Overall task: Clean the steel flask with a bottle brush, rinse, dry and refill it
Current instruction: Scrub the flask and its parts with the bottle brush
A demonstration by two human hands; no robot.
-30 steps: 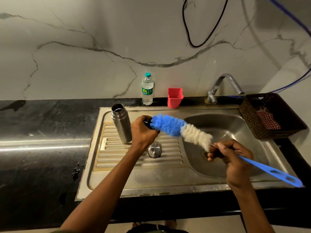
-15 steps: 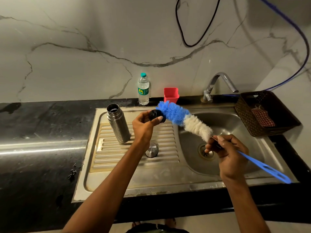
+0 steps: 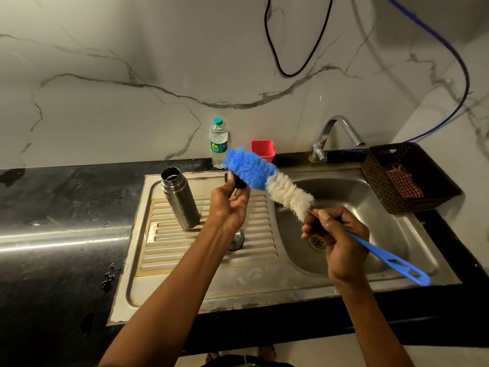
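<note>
Scrubbing stage, by the look of it, with the stopper getting the attention rather than the flask body. Left hand [image 3: 229,207] raised above the ribbed drainboard of the sink [image 3: 185,260], grip pinched on a small black stopper [image 3: 238,182] at the fingertips. Right hand [image 3: 337,234] over the sink basin, grip curled round the wire neck of the bottle brush [image 3: 267,178] just below the bristles, blue handle trailing out toward the sink's front right corner. Blue tip of the bristles touching the stopper or just beside it; hard to tell which. Steel flask [image 3: 180,198] upright and uncapped on the drainboard, left of the raised hand, mouth open, untouched by either hand. A rounded steel cup [image 3: 236,241] on the drainboard too, partly hidden under the left wrist. Behind the sink, on the black bench [image 3: 53,207]: a plastic water bottle [image 3: 218,144] and a red cup [image 3: 263,149]; tap [image 3: 336,136] at the back rim, no water visibly running; brown basket [image 3: 407,178] with a checked cloth [image 3: 403,182] to the right of the basin. Likely next: finish working the bristles around the stopper, put it down on the drainboard, then steady the flask with the left hand and feed the brush tip straight into its narrow mouth. Rinsing, drying and refilling all seemingly yet to come. Wet steel apt to slip, so a firm hold near the flask's middle advisable.
</note>
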